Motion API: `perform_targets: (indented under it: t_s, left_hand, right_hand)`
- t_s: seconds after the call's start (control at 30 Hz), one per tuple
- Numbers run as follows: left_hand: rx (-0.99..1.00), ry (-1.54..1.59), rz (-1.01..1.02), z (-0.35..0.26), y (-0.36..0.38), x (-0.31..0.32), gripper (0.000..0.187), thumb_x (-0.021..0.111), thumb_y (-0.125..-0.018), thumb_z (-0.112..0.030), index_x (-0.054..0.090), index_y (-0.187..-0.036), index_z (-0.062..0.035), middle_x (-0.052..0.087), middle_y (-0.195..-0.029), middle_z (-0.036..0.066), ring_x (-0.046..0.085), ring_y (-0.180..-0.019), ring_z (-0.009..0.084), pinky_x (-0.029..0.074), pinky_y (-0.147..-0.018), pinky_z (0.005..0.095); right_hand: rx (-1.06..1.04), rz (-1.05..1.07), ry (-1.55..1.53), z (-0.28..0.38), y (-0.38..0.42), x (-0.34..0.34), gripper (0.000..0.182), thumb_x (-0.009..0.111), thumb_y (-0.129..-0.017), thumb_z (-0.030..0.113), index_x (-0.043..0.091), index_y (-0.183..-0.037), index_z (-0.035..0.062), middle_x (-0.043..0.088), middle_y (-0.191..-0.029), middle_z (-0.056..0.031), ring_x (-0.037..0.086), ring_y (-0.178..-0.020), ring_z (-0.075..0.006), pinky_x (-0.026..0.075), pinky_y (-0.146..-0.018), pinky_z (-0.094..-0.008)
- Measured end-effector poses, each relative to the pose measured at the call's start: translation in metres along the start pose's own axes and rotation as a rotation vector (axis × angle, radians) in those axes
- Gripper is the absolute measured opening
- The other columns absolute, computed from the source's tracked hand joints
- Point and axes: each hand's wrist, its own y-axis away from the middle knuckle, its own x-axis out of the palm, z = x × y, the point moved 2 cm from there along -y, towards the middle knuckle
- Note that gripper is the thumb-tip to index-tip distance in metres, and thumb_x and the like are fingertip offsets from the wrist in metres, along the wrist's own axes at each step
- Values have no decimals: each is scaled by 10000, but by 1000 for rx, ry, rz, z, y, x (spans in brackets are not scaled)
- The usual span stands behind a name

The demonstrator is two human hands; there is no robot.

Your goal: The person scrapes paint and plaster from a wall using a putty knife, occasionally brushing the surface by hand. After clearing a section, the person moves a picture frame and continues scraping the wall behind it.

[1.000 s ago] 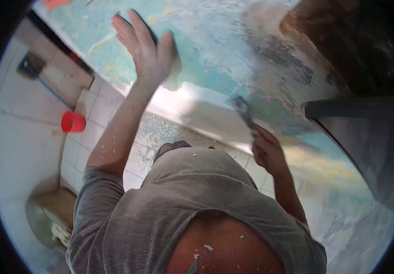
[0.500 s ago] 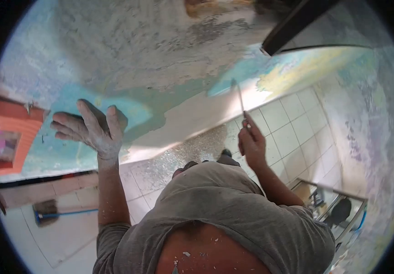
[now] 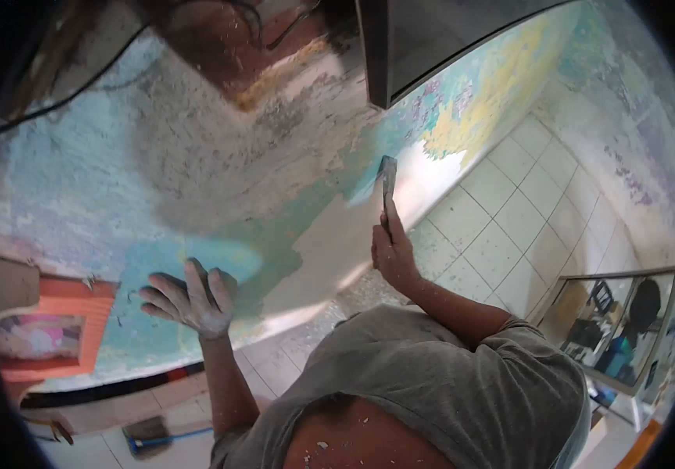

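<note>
A painted wall (image 3: 325, 211) with peeling turquoise, grey, yellow and pale patches stretches in front of me. My right hand (image 3: 396, 254) is wrapped around a scraper (image 3: 386, 184), its blade held up at the wall beside a pale bare strip. Dust coats my left hand (image 3: 203, 303), which is open with fingers spread over a turquoise patch of the wall. That hand holds nothing.
Overhead hangs a dark-framed panel (image 3: 379, 62), with a black cable (image 3: 79, 98) at upper left. An orange frame (image 3: 104, 316) is on the left, above a blue-handled broom (image 3: 148, 438). White floor tiles (image 3: 474, 223) lie below; a metal-framed glass case (image 3: 669, 313) stands right.
My view has swung, so the wall and panel appear tilted. The scraper has turned from nearly edge-on to show its blade and handle more. My left hand stays spread at the wall.
</note>
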Motion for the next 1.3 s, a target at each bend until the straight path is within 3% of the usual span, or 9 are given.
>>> perform_targets:
  t_s: [0.1,0.7,0.77,0.9,0.93,1.03,1.1,1.17,1.3]
  left_hand:
    - [22,3,30,-1,1,0,480,491,-1000,-428,606,-1385,-165,223,-1637,212,33,-1533,449,-102,-1194,578]
    - [98,232,50,-1,2,-12,355,469,-1013,-364,730,-1203,-216,505,-1501,137,260,-1507,368,-40,-1222,560]
    - [71,209,48,-3,2,-10,356,471,-1012,-366,734,-1200,-218,509,-1499,125,265,-1506,361,-37,-1224,552]
    - [59,193,70,-3,4,-11,359,474,-1008,-369,737,-1199,-218,514,-1497,117,277,-1502,361,-44,-1224,549]
    - [59,183,70,-3,4,-10,361,475,-1007,-372,740,-1196,-217,521,-1491,115,278,-1501,360,-49,-1224,547]
    - [66,158,55,-6,0,-10,369,462,-1011,-363,740,-1198,-208,517,-1495,118,265,-1507,358,-48,-1222,544]
    - [77,137,49,-6,-1,-8,375,450,-1016,-353,737,-1203,-200,505,-1505,123,250,-1514,357,-43,-1221,543]
    - [63,114,57,-4,3,-5,363,479,-1002,-373,748,-1190,-218,545,-1470,113,263,-1506,368,-63,-1218,548]
    - [88,117,56,-5,1,-8,352,497,-993,-358,746,-1197,-214,535,-1481,110,254,-1509,369,-64,-1216,549]
  right_hand:
    - [-548,-301,165,8,-76,-28,597,415,-1038,100,221,-1602,134,516,-881,-17,475,-553,-71,445,-459,-235]
    - [-254,-375,170,93,-45,7,614,495,-1032,172,249,-1593,127,582,-851,-60,524,-568,-129,493,-506,-305]
    - [-581,-336,436,45,-19,39,642,501,-1025,100,217,-1600,121,403,-1541,-215,503,-1333,-233,407,-1076,-344]
    - [-886,-436,588,65,-45,21,618,500,-1016,80,260,-1585,71,537,-1049,-65,591,-691,-138,541,-643,-270]
    - [-460,-364,263,92,-54,8,615,489,-1033,132,237,-1592,87,506,-854,-23,479,-526,-74,453,-462,-244]
    - [-466,-344,148,113,-78,-17,603,473,-1052,205,230,-1595,109,457,-683,1,459,-508,-78,428,-450,-251]
    - [-498,-293,142,100,-53,3,588,469,-1060,222,245,-1592,106,466,-683,4,462,-518,-76,433,-458,-252]
    - [-298,-105,123,91,2,33,559,443,-1068,138,244,-1586,74,560,-1342,-129,542,-1092,-183,409,-1005,-274]
    - [-709,-282,381,71,-34,12,564,488,-1056,155,285,-1580,105,604,-1250,-85,570,-887,-138,480,-828,-260]
